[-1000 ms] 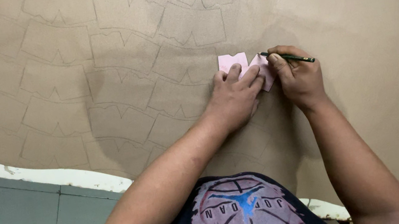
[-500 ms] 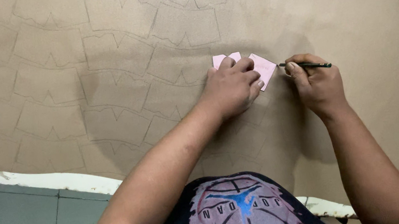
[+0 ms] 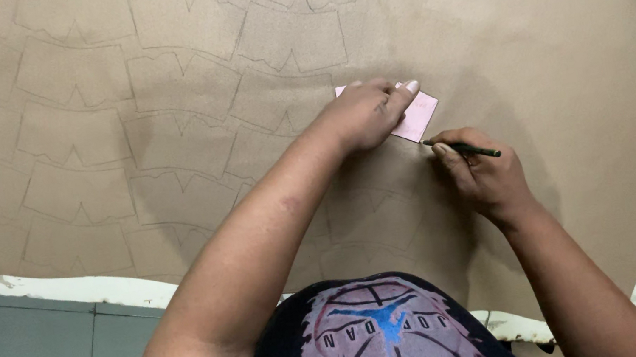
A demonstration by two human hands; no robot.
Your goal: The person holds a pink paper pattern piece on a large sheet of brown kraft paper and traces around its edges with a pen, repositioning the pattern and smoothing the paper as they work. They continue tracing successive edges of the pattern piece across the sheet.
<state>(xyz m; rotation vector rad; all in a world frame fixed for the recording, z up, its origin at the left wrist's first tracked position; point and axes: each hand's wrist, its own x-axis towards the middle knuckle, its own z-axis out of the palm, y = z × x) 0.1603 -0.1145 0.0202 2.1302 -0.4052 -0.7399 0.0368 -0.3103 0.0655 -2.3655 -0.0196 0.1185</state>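
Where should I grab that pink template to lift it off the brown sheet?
Probably by the bare lower right corner of the pink template, coming from the right. The left hand lies flat over its upper left part, so only that end shows. It lies flat on the brown sheet, so a fingertip pinch at the edge seems best, clear of the pencil in the right hand.

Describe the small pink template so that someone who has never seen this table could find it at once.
Start from the big brown sheet that covers the table, drawn over with rows of notched outlines. Near its middle the left hand presses flat on a small pink card, and the right hand holds a pencil with its tip at the card's lower edge. It is the only pink, loose piece; all around it are just pencilled lines.
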